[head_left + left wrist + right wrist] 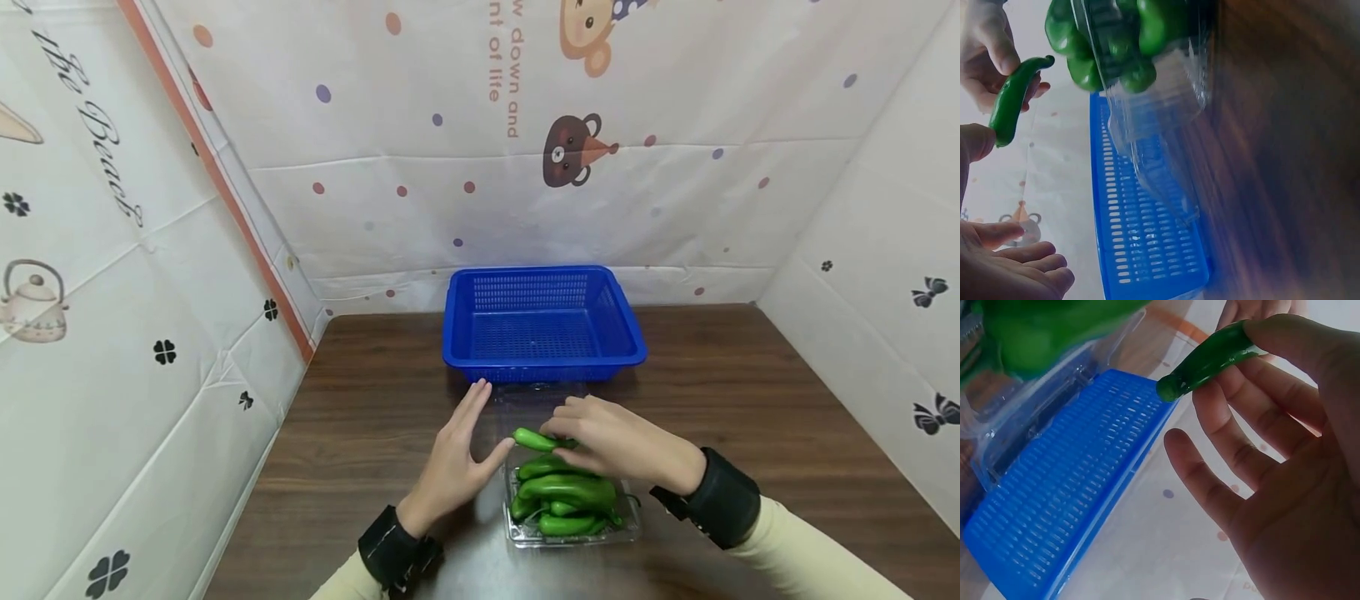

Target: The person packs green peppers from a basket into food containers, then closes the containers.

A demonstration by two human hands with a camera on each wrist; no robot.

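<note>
Between thumb and fingers, my right hand (pixel 611 437) pinches one green chili pepper (pixel 534 439) above a clear plastic box (pixel 573 542). More green peppers (pixel 567 490) lie piled in that box. My left hand (pixel 452 467) is spread to the left of the box, its fingers straight. In the left wrist view, the left thumb (pixel 979 142) meets the lower end of the held pepper (pixel 1015 103); whether it presses is unclear. The right wrist view shows the right thumb (pixel 1285 340) on top of the pepper (pixel 1213 362), with the little finger stretched away.
Behind the box stands a blue plastic basket (pixel 543 367) with slotted walls and nothing inside. The box's clear lid (pixel 517 408) lies folded back toward it. A brown wooden table (pixel 360 433) carries everything, with printed white sheets (pixel 390 217) at the back and sides.
</note>
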